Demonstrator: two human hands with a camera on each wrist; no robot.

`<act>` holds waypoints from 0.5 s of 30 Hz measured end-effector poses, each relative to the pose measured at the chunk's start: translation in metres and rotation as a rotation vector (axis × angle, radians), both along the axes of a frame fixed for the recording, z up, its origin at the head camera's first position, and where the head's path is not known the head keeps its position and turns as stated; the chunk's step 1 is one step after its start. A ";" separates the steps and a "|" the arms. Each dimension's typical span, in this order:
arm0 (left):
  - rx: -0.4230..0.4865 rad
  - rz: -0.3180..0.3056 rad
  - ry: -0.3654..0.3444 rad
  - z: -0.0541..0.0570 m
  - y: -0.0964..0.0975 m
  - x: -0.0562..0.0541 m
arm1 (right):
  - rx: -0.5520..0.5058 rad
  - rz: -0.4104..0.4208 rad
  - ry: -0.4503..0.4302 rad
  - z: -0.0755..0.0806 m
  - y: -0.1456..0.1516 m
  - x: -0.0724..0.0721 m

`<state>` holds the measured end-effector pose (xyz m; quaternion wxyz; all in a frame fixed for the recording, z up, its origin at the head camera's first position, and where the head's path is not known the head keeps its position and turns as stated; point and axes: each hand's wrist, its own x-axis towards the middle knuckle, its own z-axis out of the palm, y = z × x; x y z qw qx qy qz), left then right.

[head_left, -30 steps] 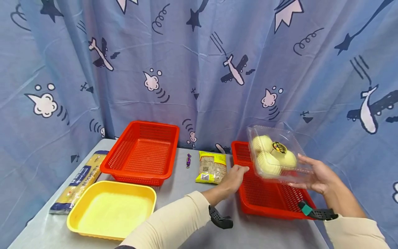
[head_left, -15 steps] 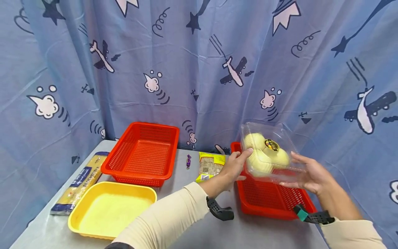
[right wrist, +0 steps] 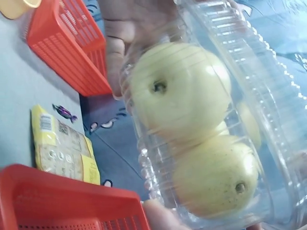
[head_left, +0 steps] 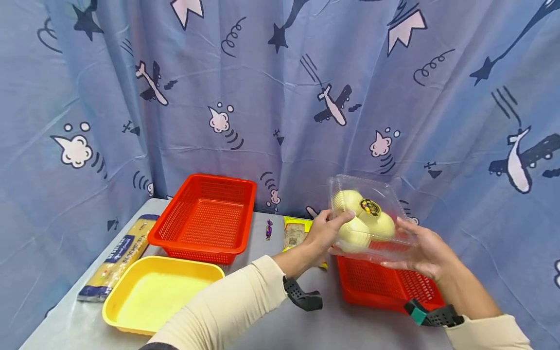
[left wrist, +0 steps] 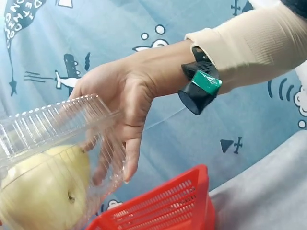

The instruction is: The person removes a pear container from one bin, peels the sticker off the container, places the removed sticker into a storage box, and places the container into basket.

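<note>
A clear plastic clamshell box (head_left: 389, 194) of several pale yellow pears (head_left: 379, 226) is held tilted over the right red basket (head_left: 372, 279). A round dark label sits on its lid. At the box's left side, my left hand (head_left: 321, 231) grips the edge, thumb on the near face. My right hand (head_left: 426, 248) holds the opposite side between thumb and fingers. The left wrist view shows that right hand (left wrist: 127, 103) at the box's end. In the right wrist view, my left hand (right wrist: 129, 24) is at the far end, beyond the pears (right wrist: 182, 88).
A yellow-edged packet (head_left: 294, 233) lies partly behind my left hand, with a purple-wrapped candy (head_left: 269, 230) beside it. Farther left stand another red basket (head_left: 214, 226) and a yellow tray (head_left: 162, 296). A long yellow-and-blue packet (head_left: 122, 253) lies along the left edge.
The pear box has moved left, carried by the right hand. My left hand has gone from beside the basket rim to gripping the box's left side.
</note>
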<state>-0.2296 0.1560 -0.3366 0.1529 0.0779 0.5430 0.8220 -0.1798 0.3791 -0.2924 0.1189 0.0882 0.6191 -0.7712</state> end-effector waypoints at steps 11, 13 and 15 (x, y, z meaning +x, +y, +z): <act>0.001 -0.038 -0.010 0.005 -0.036 0.006 | 0.035 0.006 0.061 -0.002 -0.030 0.011; 0.005 -0.050 -0.010 0.006 -0.045 0.007 | 0.048 0.006 0.068 -0.002 -0.038 0.012; 0.003 -0.056 0.004 0.007 -0.054 0.008 | 0.066 0.004 0.074 -0.002 -0.047 0.014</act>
